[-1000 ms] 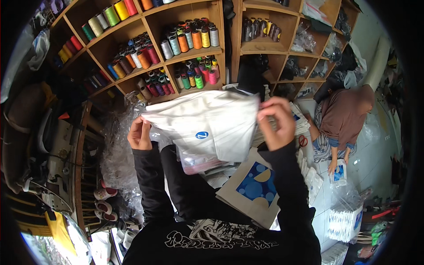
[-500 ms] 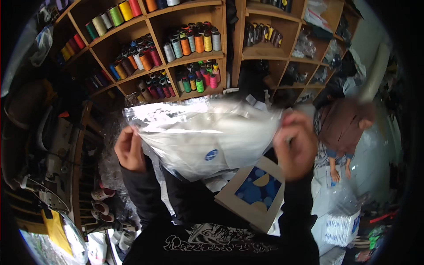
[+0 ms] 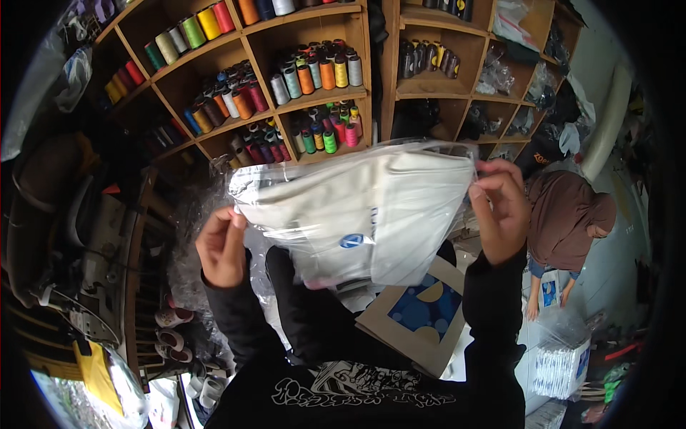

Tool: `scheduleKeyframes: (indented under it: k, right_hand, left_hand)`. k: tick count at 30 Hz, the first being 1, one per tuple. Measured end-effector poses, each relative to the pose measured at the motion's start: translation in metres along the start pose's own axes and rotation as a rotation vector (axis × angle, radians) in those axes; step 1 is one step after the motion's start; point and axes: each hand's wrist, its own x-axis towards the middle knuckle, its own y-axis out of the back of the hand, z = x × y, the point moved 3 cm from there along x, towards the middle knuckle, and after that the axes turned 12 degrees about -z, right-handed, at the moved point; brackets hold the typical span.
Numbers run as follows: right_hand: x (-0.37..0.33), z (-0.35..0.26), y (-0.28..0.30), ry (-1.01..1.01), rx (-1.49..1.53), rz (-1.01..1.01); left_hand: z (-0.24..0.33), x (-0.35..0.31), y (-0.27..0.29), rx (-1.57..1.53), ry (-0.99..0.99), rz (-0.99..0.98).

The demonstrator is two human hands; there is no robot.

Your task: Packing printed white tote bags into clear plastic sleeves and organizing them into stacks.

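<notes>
A clear plastic bag (image 3: 282, 236) with folded cream cloth (image 3: 418, 214) inside it hangs in front of me, held up between both hands. A blue round mark shows on the cloth. My left hand (image 3: 223, 245) pinches the bag's left corner between thumb and fingers. At the upper right corner, my right hand (image 3: 502, 207) grips the plastic with curled fingers. Below the bag, across my lap, lies a flat cream piece (image 3: 371, 322) printed with a blue square of circles; the bag partly covers its far edge.
Wooden shelves (image 3: 314, 104) with many thread cones stand ahead. A co-worker (image 3: 568, 214) bends over a small blue-printed piece at the right, near a plastic-wrapped white stack (image 3: 561, 372). Crumpled clear plastic (image 3: 193, 243) and shoes (image 3: 171, 336) are at left.
Both hands have shifted slightly right with the bag, and the right hand has risen a little. The bag has tilted, showing the folded cloth more plainly. The co-worker's blue-printed piece now shows.
</notes>
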Motion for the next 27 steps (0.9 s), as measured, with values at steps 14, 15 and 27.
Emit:
scheduleKeyframes:
  k: [14,15,27]
  right_hand:
    - [0.085,0.118,-0.070,0.027,0.111,0.041]
    - [0.090,0.125,-0.077,0.042,0.156,0.084]
    - [-0.131,0.270,-0.163,-0.359,0.443,-0.297]
  left_hand:
    - [-0.103,0.138,0.036,0.145,-0.080,-0.044]
    - [-0.098,0.141,0.038,0.153,-0.150,-0.028]
    - [-0.251,-0.061,0.074,0.636,0.379,-0.195]
